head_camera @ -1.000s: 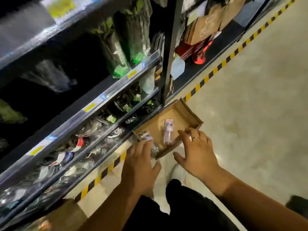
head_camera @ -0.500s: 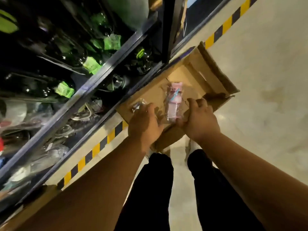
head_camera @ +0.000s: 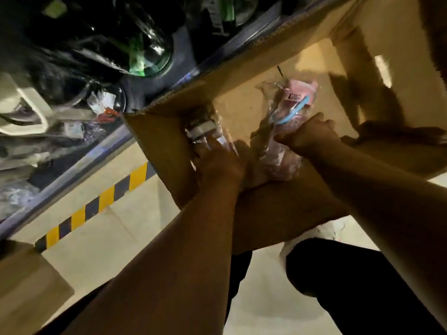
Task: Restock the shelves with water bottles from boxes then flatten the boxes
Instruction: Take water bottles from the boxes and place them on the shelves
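Note:
An open cardboard box (head_camera: 167,141) lies on the floor against the shelf base, its flaps spread. Two plastic-wrapped bottles lie inside. My left hand (head_camera: 217,160) is deep in the box's left corner and grips the clear wrapped bottle (head_camera: 205,131). My right hand (head_camera: 312,136) curls round the middle of the pink wrapped bottle (head_camera: 287,110) with a blue band, which lies lengthwise on the box bottom. The lower part of each bottle is hidden by my hands.
The low shelf (head_camera: 101,76) at upper left holds several wrapped bottles and glassware. A yellow-black striped line (head_camera: 96,204) runs along the floor by its base. Another cardboard piece (head_camera: 26,286) lies at lower left. My legs (head_camera: 338,281) and a white shoe (head_camera: 314,235) are below the box.
The view has closed in on the box. Both hands have gone from above the box down into it and taken hold of the two bottles.

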